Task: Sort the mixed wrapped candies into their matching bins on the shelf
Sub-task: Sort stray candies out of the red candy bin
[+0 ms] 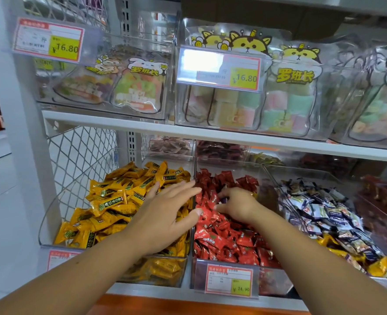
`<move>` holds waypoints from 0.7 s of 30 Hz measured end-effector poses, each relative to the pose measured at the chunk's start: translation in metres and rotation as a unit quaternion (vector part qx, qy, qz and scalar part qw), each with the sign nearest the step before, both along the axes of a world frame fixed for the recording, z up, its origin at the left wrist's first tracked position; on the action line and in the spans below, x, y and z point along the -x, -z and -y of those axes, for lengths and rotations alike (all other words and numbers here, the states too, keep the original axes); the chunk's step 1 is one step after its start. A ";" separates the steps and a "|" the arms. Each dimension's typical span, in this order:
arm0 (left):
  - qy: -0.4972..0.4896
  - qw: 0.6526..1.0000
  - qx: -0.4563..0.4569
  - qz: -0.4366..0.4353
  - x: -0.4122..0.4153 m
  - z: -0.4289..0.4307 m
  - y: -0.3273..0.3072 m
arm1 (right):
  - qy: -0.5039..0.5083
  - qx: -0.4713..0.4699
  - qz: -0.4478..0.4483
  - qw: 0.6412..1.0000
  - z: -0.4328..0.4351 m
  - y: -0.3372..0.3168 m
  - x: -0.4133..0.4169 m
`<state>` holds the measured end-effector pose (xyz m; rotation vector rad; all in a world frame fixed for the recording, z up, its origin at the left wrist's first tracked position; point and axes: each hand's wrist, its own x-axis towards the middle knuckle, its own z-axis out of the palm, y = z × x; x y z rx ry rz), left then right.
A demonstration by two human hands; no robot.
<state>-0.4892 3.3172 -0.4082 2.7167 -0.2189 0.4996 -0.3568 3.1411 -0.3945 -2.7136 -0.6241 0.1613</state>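
Note:
Three clear bins stand side by side on the lower shelf. The left bin (51,214) is heaped with yellow wrapped candies (110,201). Red wrapped candies (224,237) fill the middle bin (210,262). The right bin (276,173) holds dark blue and white candies (324,212), with a few yellow ones (378,267) mixed in at its front. My left hand (165,214) lies flat, fingers straight, over the yellow heap, reaching to the divider. My right hand (238,205) is dug into the red candies with its fingers curled around some of them.
The upper shelf (142,126) carries clear boxes of bagged soft sweets (138,87) with price tags (49,42). A price tag (230,280) hangs on the middle bin's front. More bins of red snacks (383,196) stand at the right, wire mesh (81,153) at the left.

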 end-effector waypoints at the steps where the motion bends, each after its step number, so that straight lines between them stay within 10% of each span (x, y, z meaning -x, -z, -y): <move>1: 0.000 1.000 -0.002 -0.001 0.000 0.000 0.000 | -0.002 -0.002 0.014 1.000 -0.001 0.001 -0.002; 21: -0.008 1.000 -0.009 0.017 -0.001 0.005 -0.003 | -0.007 -0.225 0.035 0.974 0.088 -0.044 0.028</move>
